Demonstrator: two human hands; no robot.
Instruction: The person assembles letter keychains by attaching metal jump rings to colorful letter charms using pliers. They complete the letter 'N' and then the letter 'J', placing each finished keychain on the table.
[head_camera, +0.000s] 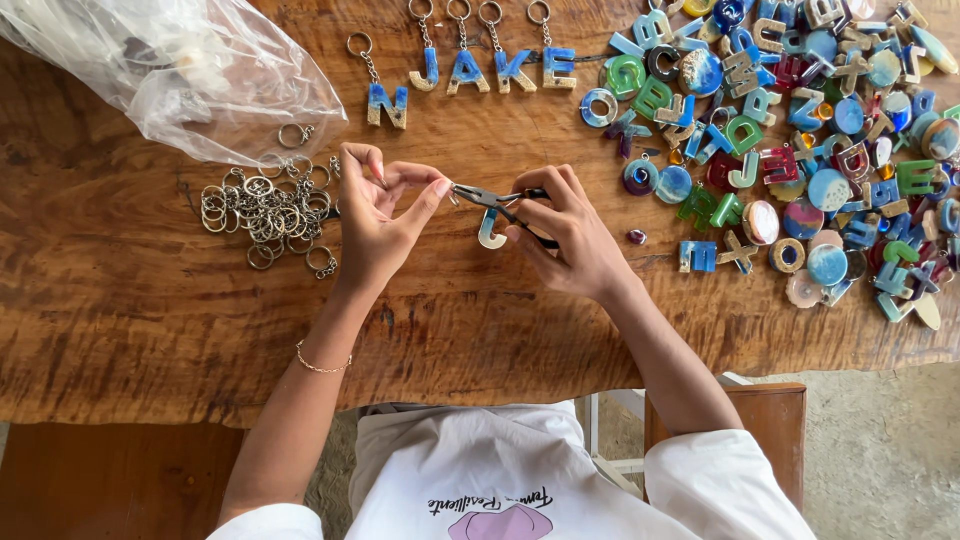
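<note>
Gripping pliers (492, 199) in right hand (565, 235), left hand (375, 215) pinching ring; scarred wooden table (150, 300), concrete floor (880, 450)

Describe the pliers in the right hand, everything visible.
The pliers are small, with slim grey metal jaws and dark handles mostly hidden inside the right hand. They lie nearly level above the wooden table, tips pointing toward the left hand. The tips meet the left fingers, apparently on a small ring, too small to confirm. A curved blue and tan letter piece hangs just below the jaws.
</note>
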